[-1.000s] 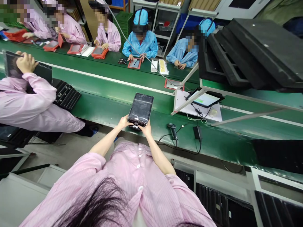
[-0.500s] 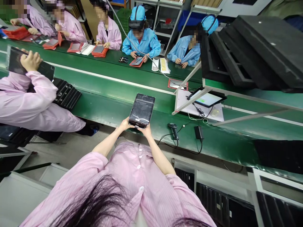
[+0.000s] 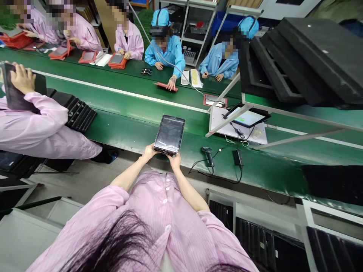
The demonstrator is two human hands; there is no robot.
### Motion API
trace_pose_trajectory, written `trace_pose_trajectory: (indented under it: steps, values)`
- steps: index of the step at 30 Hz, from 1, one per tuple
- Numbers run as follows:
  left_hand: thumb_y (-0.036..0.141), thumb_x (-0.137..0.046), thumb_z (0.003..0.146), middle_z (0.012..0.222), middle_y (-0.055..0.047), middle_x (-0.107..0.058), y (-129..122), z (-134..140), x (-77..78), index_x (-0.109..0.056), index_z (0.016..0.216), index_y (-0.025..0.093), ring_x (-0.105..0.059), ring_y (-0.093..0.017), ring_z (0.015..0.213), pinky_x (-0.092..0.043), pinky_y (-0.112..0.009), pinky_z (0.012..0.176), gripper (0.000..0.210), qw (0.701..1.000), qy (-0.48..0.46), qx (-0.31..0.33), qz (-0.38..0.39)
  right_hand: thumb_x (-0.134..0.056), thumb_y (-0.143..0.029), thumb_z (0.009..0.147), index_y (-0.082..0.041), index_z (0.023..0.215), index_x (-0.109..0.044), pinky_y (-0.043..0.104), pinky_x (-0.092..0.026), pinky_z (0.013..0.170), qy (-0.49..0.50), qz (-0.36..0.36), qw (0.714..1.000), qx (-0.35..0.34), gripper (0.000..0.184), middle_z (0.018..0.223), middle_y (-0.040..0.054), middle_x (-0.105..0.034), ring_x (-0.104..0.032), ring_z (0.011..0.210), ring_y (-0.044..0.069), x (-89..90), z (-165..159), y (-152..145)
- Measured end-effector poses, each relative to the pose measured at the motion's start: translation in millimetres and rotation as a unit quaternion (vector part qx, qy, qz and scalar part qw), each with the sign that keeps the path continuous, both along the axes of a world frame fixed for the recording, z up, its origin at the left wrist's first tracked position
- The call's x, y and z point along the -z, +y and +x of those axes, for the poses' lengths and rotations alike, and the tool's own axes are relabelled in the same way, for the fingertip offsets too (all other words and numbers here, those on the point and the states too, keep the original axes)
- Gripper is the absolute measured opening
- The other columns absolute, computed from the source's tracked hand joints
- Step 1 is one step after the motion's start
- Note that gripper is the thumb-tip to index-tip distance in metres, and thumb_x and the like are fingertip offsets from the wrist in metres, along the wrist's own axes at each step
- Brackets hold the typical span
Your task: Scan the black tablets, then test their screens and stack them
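A stack of dark, tablet-like panels point(image 3: 170, 133) with a glossy, film-like top is held between my two hands at the near edge of the green bench point(image 3: 127, 130). My left hand point(image 3: 149, 152) grips its lower left corner, while my right hand point(image 3: 174, 159) grips the lower right. Most of the fingers on both hands are hidden under the stack. To the right lies a black barcode scanner point(image 3: 208, 155) with its cable, and beside it a black power adapter point(image 3: 238, 157).
A lit tablet screen point(image 3: 246, 116) leans on a white board at the right, below a metal rack holding black foam trays point(image 3: 309, 64). At left, a co-worker in pink point(image 3: 36, 128) handles a dark panel beside stacked black cases point(image 3: 81, 113). Several people sit across the bench.
The stack in my hands has tilted slightly, and its reflection has shifted. Across the bench, a person in blue has reached forward with a red-edged piece. The co-worker's panel at left has moved left.
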State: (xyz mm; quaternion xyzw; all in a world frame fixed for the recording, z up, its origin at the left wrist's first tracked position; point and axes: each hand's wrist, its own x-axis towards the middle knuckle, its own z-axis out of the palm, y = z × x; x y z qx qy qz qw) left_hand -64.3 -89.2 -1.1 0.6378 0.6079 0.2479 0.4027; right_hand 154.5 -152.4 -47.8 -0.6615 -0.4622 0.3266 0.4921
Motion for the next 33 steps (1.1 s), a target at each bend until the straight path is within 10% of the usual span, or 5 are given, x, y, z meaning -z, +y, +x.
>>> trace_pose_trajectory:
  steps: [21, 33]
  values:
    - [0.028, -0.091, 0.069, 0.107, -0.008, -0.088, 7.6, -25.4, -0.4, -0.077, 0.121, 0.026, -0.081, -0.037, 0.112, -0.062, -0.046, 0.104, 0.054, 0.995, -0.063, -0.026, -0.076, -0.074, -0.027, 0.065, -0.025, 0.110, -0.079, 0.051, -0.058, 0.111, 0.031, -0.131, 0.989, 0.054, 0.045, 0.114, 0.0110, -0.085, -0.078, 0.115, 0.037, -35.2, -13.5, -11.6]
    - [0.025, -0.091, 0.060, 0.127, -0.013, -0.084, 71.0, -45.1, 4.1, -0.074, 0.119, 0.027, -0.075, -0.043, 0.131, -0.059, -0.056, 0.115, 0.061, 0.949, -0.144, 0.140, -0.243, -0.080, -0.047, 0.067, -0.024, 0.090, -0.085, 0.046, -0.063, 0.092, 0.312, -0.077, 0.931, 0.174, 0.032, 0.095, 0.0060, -0.086, -0.078, 0.098, 0.032, -65.6, -15.6, 11.0]
